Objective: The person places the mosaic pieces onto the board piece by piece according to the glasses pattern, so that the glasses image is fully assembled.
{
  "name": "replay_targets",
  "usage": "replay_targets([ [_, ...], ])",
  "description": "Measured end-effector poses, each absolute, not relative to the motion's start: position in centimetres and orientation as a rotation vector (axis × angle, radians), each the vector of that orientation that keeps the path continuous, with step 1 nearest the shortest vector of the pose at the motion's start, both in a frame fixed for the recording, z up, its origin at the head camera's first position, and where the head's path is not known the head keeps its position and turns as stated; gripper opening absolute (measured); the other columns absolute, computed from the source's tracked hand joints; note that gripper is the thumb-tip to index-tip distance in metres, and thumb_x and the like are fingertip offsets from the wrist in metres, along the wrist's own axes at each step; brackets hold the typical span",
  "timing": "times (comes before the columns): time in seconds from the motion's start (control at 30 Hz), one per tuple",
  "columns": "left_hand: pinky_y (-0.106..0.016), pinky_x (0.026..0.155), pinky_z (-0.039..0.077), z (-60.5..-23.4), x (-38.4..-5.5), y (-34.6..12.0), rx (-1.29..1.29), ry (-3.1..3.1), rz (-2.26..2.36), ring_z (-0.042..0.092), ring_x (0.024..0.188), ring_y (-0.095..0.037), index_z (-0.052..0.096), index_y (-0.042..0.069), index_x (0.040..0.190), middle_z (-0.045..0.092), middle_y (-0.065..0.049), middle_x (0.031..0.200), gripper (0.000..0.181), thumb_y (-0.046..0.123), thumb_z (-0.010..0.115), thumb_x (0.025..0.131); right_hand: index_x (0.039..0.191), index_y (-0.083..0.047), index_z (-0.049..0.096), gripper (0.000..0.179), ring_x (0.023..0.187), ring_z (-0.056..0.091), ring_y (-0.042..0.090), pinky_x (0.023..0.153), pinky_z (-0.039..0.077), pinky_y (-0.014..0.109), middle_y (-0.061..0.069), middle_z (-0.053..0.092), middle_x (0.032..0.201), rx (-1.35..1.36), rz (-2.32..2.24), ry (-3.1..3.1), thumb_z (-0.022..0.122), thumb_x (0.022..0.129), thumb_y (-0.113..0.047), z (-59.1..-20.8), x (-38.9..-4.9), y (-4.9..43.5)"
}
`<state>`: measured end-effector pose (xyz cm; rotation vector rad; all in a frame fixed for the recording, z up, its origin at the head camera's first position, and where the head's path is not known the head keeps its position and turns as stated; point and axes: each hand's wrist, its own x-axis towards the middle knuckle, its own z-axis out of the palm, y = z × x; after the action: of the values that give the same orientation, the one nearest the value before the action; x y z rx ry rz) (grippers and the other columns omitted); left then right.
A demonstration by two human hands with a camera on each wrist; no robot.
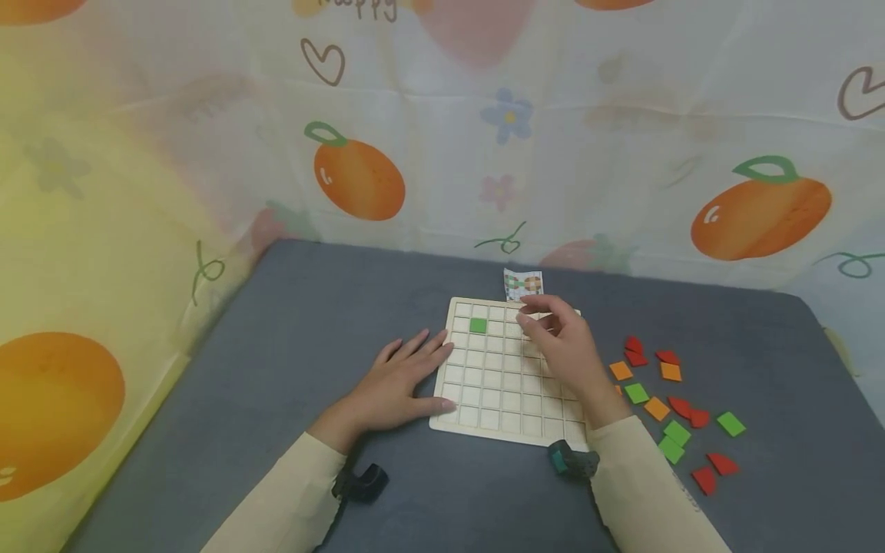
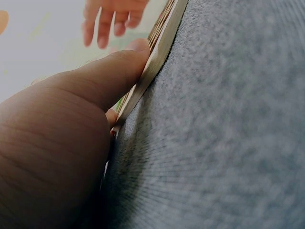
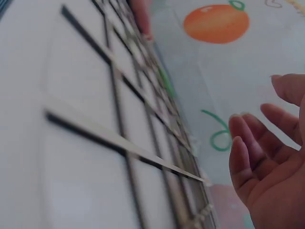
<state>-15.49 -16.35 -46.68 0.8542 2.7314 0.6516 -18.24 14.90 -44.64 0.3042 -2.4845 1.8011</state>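
Observation:
A pale wooden grid board (image 1: 491,376) lies on the dark grey table with one green square tile (image 1: 478,326) in a cell near its far left corner. My left hand (image 1: 401,384) rests at the board's left side, fingers spread and fairly straight. In the left wrist view its thumb (image 2: 109,74) lies over the board's edge. Above the far right part of the board is my right hand (image 1: 567,353), its fingers loosely bent. Seen from the right wrist, that hand (image 3: 271,162) has thumb and fingers apart with nothing between them.
Right of the board lie loose pieces: several green squares (image 1: 730,424), orange squares (image 1: 657,408) and red rounded pieces (image 1: 722,464). A small printed pattern card (image 1: 523,283) sits just beyond the board's far edge. A fruit-print cloth (image 1: 442,153) hangs behind the table.

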Motion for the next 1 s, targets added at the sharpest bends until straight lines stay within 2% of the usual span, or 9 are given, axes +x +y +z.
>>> replay_targets([
  [0.13,-0.061,0.128,0.004,-46.8,-15.5,-16.5,0.862,2.737,0.649,0.005,0.166,-0.023,0.027,0.022,0.175,0.014,0.006,0.180,0.097,0.071,0.064,0.101,0.147,-0.004,0.063,0.041,0.104,0.068,0.038,0.087,0.054,0.034,0.012,0.064,0.133,0.311,1.824,-2.459,0.066,0.112,-0.026,-43.3,-17.6,16.3],
  [0.23,-0.060,0.128,0.004,-47.0,-15.5,-16.6,0.870,2.739,0.653,0.005,0.166,-0.022,0.027,0.023,0.175,0.014,0.007,0.180,0.097,0.072,0.064,0.100,0.148,-0.004,0.062,0.041,0.106,0.068,0.033,0.090,0.053,0.034,0.014,0.064,0.137,0.315,1.816,-2.437,0.062,0.114,-0.027,-42.3,-16.9,17.5],
  [0.37,-0.060,0.128,0.004,-47.0,-15.5,-16.6,0.870,2.739,0.658,0.006,0.166,-0.022,0.027,0.023,0.175,0.015,0.007,0.180,0.097,0.072,0.064,0.100,0.149,-0.002,0.060,0.041,0.102,0.068,0.025,0.088,0.053,0.033,0.015,0.066,0.135,0.340,1.785,-2.396,0.055,0.117,-0.027,-41.5,-16.2,19.3],
  [0.57,-0.060,0.128,0.004,-47.0,-15.4,-16.5,0.857,2.742,0.660,0.006,0.166,-0.022,0.027,0.023,0.175,0.015,0.007,0.180,0.097,0.071,0.065,0.100,0.150,-0.003,0.060,0.040,0.106,0.067,0.025,0.090,0.052,0.027,0.016,0.067,0.134,0.362,1.761,-2.356,0.047,0.120,-0.027,-40.1,-15.0,21.5],
  [0.83,-0.060,0.128,0.004,-47.0,-15.5,-16.4,0.862,2.741,0.656,0.005,0.166,-0.022,0.026,0.023,0.175,0.014,0.007,0.180,0.097,0.071,0.065,0.100,0.151,-0.008,0.061,0.037,0.107,0.068,0.017,0.089,0.052,0.023,0.003,0.070,0.130,0.341,1.627,-2.398,0.044,0.120,-0.021,-40.3,-13.9,25.1],
  [1.0,-0.061,0.128,0.004,-46.9,-15.5,-16.4,0.865,2.741,0.658,0.005,0.166,-0.021,0.026,0.023,0.175,0.014,0.007,0.180,0.097,0.072,0.064,0.100,0.152,-0.010,0.061,0.039,0.108,0.067,0.016,0.089,0.051,0.020,-0.003,0.070,0.129,0.239,1.588,-2.434,0.046,0.120,-0.025,-41.6,-14.1,27.3],
])
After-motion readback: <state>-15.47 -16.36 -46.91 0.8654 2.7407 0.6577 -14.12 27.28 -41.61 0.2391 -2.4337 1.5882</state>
